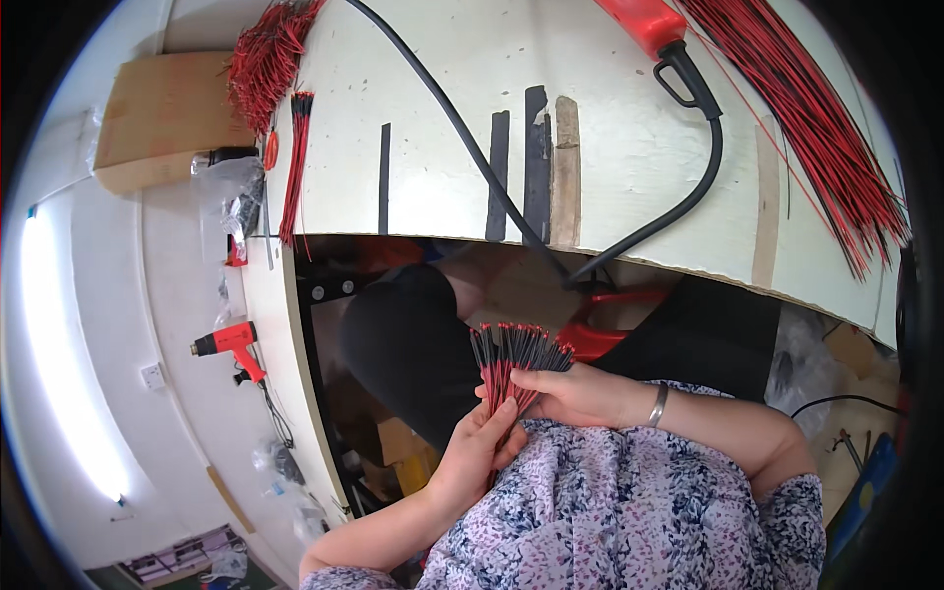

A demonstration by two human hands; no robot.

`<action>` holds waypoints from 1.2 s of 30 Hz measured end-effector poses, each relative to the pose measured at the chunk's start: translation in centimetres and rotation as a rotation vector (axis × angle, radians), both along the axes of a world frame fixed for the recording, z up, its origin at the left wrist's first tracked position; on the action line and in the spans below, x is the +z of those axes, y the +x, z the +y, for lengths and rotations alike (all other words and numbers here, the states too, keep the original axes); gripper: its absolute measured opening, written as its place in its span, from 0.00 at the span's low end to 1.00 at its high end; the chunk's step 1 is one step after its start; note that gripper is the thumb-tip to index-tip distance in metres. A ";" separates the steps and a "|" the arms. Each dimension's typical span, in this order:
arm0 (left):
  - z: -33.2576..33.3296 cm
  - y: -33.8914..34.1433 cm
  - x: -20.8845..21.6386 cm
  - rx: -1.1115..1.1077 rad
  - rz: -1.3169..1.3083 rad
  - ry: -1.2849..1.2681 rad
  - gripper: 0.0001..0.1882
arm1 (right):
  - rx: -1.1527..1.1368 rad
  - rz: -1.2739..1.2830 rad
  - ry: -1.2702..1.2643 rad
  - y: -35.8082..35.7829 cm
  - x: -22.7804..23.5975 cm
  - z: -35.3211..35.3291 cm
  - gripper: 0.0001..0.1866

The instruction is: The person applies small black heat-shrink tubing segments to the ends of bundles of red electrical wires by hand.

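Above my lap I hold a fanned bundle of thin red and black wires [521, 346], their black-sleeved ends with small reddish tips pointing up and away from me. My left hand [474, 444] is closed round the lower part of the bundle, thumb lying along the wires. My right hand [570, 391], with a silver bracelet on its wrist, closes on the bundle from the right just below the black sleeves, its thumb across the front. The lower ends of the wires are hidden behind my left hand.
Ahead is a white table [433, 98] with dark tape strips. A red tool [649, 25] with a black cable lies on it. Long red wires [796, 128] lie right; a small wire bundle [297, 167] and a tangled pile [270, 64] lie left. A heat gun [234, 342] is farther left.
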State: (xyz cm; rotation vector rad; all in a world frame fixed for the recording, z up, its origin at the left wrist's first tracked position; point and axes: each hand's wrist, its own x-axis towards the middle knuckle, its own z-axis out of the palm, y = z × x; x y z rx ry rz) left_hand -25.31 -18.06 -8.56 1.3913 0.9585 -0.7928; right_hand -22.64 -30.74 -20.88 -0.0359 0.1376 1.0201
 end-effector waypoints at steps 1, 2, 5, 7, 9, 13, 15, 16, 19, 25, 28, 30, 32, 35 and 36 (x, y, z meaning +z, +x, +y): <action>-0.1 0.1 0.0 -0.004 -0.007 0.011 0.09 | 0.046 0.024 0.026 0.0 -0.1 -0.1 0.15; -0.1 0.0 0.0 -0.003 -0.003 0.009 0.09 | 0.092 0.048 0.053 0.0 -0.3 -0.1 0.15; 0.0 0.1 -0.2 0.000 -0.017 0.021 0.09 | 0.049 -0.001 -0.049 -0.4 -0.7 -0.2 0.16; 0.0 0.2 -0.3 -0.022 -0.022 0.022 0.09 | 0.028 -0.005 -0.067 -0.1 -0.4 -0.5 0.16; 0.1 0.2 -0.4 -0.030 -0.026 0.032 0.09 | 0.008 -0.009 -0.085 0.1 -0.1 -0.6 0.16; -0.1 0.4 -0.3 -0.025 -0.016 0.075 0.10 | -0.045 0.028 -0.106 0.4 0.3 -1.1 0.15; 0.0 0.4 -0.5 -0.030 -0.016 0.058 0.11 | -0.048 0.032 -0.113 0.4 0.4 -1.3 0.15; 0.1 0.4 -0.6 -0.032 -0.021 0.045 0.11 | -0.049 0.054 -0.104 0.3 0.4 -1.2 0.15; -0.1 0.6 -0.5 -0.005 -0.019 0.026 0.12 | -0.034 0.079 -0.091 0.3 0.2 -1.1 0.16; 0.4 0.3 -0.5 0.047 -0.007 -0.044 0.11 | -0.037 0.043 -0.153 0.1 0.3 -0.9 0.18; 0.3 0.2 -0.5 0.084 -0.010 -0.052 0.11 | -0.031 0.006 -0.219 0.4 0.7 -1.4 0.18; 0.4 0.1 -0.7 0.066 -0.008 -0.041 0.10 | -0.016 -0.009 -0.244 0.4 0.7 -1.5 0.18; 0.5 0.0 -0.8 0.045 -0.006 -0.029 0.10 | -0.037 -0.013 -0.249 0.3 0.7 -1.5 0.18; 0.5 0.0 -0.8 0.039 -0.008 -0.031 0.10 | 0.003 -0.031 -0.301 0.6 0.7 -2.2 0.18; 0.4 0.1 -0.7 0.046 -0.008 -0.026 0.11 | 0.002 -0.029 -0.303 0.6 0.4 -2.3 0.18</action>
